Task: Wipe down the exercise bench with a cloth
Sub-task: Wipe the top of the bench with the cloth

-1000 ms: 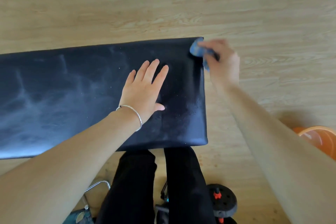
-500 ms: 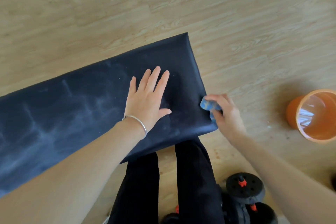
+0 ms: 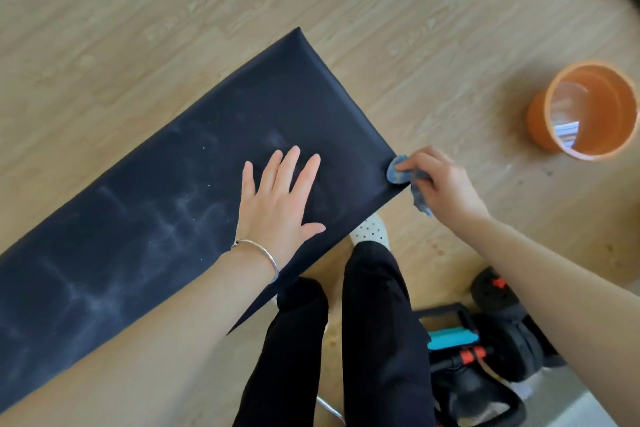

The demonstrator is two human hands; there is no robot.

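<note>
The black padded exercise bench (image 3: 173,218) is set diagonally across the wooden floor (image 3: 138,28), its pad streaked with pale dust toward the near left. A blue cloth (image 3: 398,173) is pinched in the curled fingers of the right hand (image 3: 446,187) and pressed against the bench's right corner. The left hand (image 3: 277,204) is laid flat on the pad, fingers straight and slightly spread, with a silver bracelet (image 3: 263,250) worn at the wrist. An orange bucket (image 3: 540,125) is seen on the floor at far right, well apart from the bench, and black dumbbells (image 3: 502,340) at near right.
</note>
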